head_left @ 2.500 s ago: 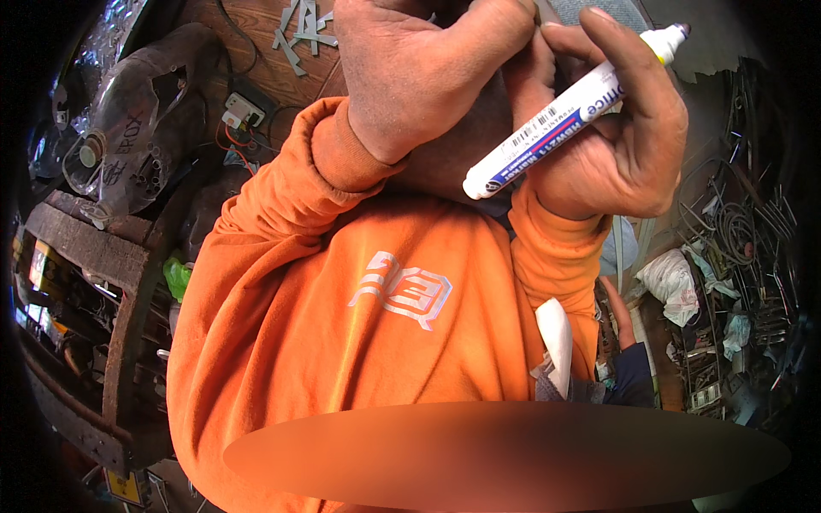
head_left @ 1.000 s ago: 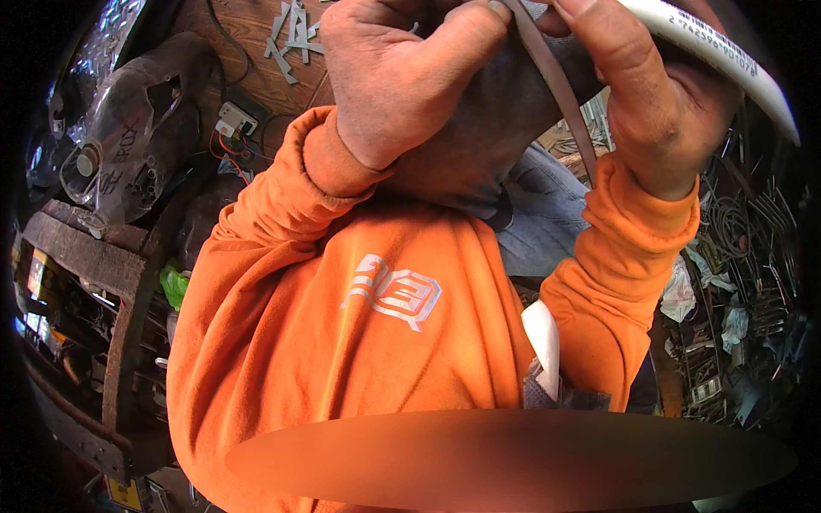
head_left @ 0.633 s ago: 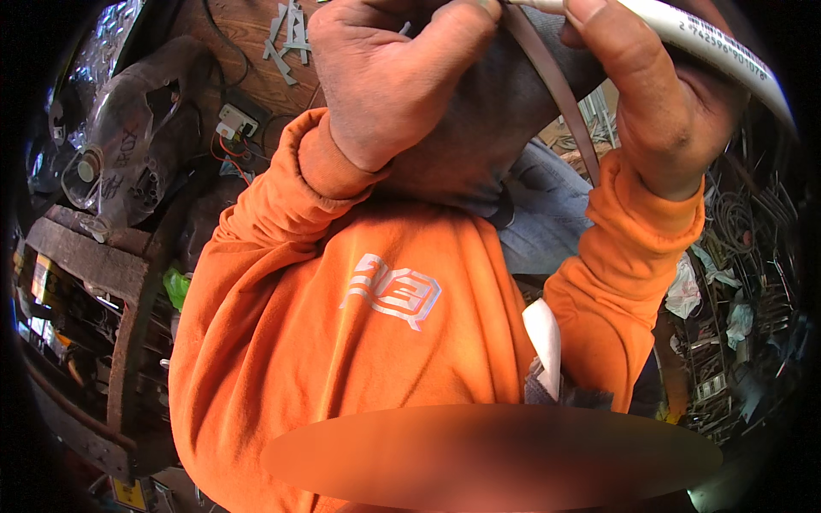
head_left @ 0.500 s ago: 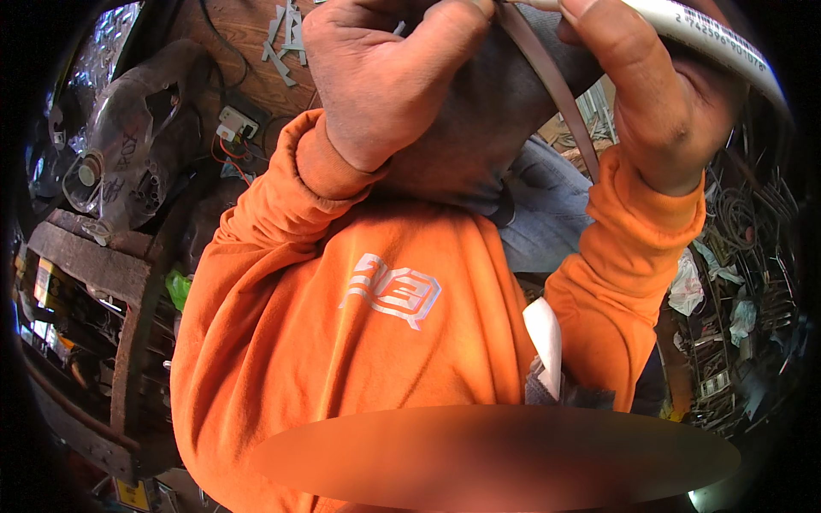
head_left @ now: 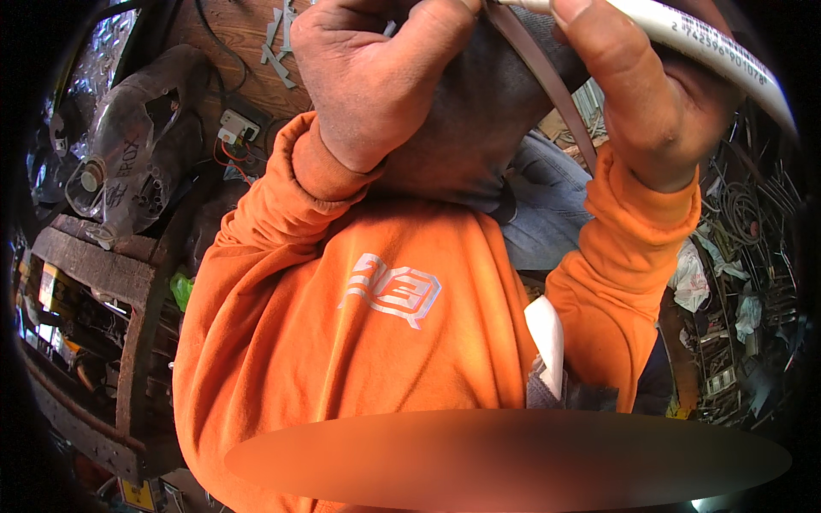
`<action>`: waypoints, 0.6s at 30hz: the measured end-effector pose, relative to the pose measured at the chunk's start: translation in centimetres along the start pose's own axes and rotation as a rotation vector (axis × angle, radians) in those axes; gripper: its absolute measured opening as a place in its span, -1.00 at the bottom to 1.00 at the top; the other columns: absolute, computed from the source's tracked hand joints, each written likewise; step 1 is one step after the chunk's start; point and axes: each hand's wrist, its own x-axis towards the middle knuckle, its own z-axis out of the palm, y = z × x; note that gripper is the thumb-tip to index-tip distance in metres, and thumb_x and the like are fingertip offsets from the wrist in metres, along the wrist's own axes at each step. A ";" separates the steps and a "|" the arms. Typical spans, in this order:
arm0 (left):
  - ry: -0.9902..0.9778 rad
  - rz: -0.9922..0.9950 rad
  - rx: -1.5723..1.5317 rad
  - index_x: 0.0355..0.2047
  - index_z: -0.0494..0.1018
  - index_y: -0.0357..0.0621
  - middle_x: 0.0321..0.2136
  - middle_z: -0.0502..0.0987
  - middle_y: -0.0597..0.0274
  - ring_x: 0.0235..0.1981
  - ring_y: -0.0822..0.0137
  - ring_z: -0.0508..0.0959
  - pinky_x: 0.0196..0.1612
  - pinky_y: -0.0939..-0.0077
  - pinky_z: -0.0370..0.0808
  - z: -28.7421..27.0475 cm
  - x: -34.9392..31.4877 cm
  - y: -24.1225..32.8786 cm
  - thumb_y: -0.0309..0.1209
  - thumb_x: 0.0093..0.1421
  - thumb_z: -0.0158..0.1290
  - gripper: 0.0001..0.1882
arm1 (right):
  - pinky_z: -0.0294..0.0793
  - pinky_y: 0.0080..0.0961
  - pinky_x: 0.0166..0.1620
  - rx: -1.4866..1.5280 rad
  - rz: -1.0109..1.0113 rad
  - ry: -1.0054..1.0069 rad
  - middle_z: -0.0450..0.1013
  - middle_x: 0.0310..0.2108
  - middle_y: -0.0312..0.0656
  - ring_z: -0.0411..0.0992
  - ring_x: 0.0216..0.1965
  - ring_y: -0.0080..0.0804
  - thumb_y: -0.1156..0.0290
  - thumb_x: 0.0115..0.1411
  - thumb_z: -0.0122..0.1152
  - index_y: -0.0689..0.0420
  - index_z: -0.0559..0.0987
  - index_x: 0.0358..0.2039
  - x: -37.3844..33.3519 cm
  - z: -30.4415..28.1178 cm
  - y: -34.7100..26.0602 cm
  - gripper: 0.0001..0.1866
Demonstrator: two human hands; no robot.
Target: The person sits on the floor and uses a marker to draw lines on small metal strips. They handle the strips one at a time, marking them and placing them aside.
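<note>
Open gap btwn L grip (head_left: 368, 94) & R grip (head_left: 637, 81), but brown strip (head_left: 552, 85) cuts it on a slant, from L thumb tip down to R cuff. Wider side = L of strip, dark grey cloth (head_left: 462, 128) behind; R of strip it's only a slot. White marker (head_left: 688, 32) bars the top, thin end pointing twd L thumb. Below, orange sweatshirt (head_left: 428, 359) walls it off. L of L grip: room over wooden floor (head_left: 244, 26), btwn grey strips (head_left: 278, 68) & wired white box (head_left: 235, 128). Far R: wire coils (head_left: 742, 209) obstruct.
</note>
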 end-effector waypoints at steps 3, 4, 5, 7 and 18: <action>-0.010 0.005 0.010 -0.36 0.57 -0.33 -0.45 0.60 0.31 -0.44 0.56 0.48 -0.33 0.66 0.40 -0.1 0.0 0.0 -0.57 0.28 0.16 -0.93 | 0.34 -0.69 -0.51 0.047 0.029 -0.002 0.52 -0.51 -0.19 0.37 -0.56 -0.69 0.55 0.09 0.27 0.38 0.55 -0.34 -0.1 0.1 -0.5 -0.84; -0.013 0.008 0.009 -0.36 0.57 -0.33 -0.45 0.60 0.31 -0.44 0.56 0.48 -0.33 0.67 0.40 -0.1 0.0 0.0 -0.57 0.28 0.16 -0.93 | 0.34 -0.68 -0.52 0.033 0.045 0.002 0.52 -0.52 -0.20 0.37 -0.56 -0.69 0.56 0.07 0.26 0.38 0.55 -0.35 -0.2 0.1 -0.8 -0.85; -0.015 0.012 0.009 -0.36 0.57 -0.33 -0.45 0.60 0.31 -0.44 0.56 0.48 -0.33 0.67 0.40 -0.1 0.1 0.0 -0.57 0.28 0.16 -0.93 | 0.34 -0.68 -0.52 0.019 0.062 0.006 0.52 -0.53 -0.20 0.37 -0.57 -0.68 0.58 0.05 0.25 0.38 0.55 -0.36 -0.1 0.0 -0.9 -0.86; -0.012 0.003 0.011 -0.37 0.57 -0.33 -0.45 0.60 0.31 -0.44 0.56 0.48 -0.33 0.67 0.40 -0.1 0.0 0.0 -0.58 0.28 0.16 -0.93 | 0.35 -0.67 -0.52 -0.043 0.087 0.030 0.52 -0.54 -0.21 0.38 -0.57 -0.67 0.59 0.02 0.24 0.36 0.56 -0.39 -0.2 -0.2 -1.3 -0.87; -0.003 0.017 0.010 -0.37 0.58 -0.33 -0.45 0.61 0.29 -0.45 0.54 0.49 -0.34 0.64 0.42 0.1 0.0 -0.1 -0.59 0.26 0.16 -0.94 | 0.36 -0.62 -0.55 -0.426 0.002 -0.162 0.51 -0.59 -0.19 0.41 -0.61 -0.59 0.50 -0.07 0.26 0.31 0.56 -0.52 0.5 -1.2 -2.5 -0.87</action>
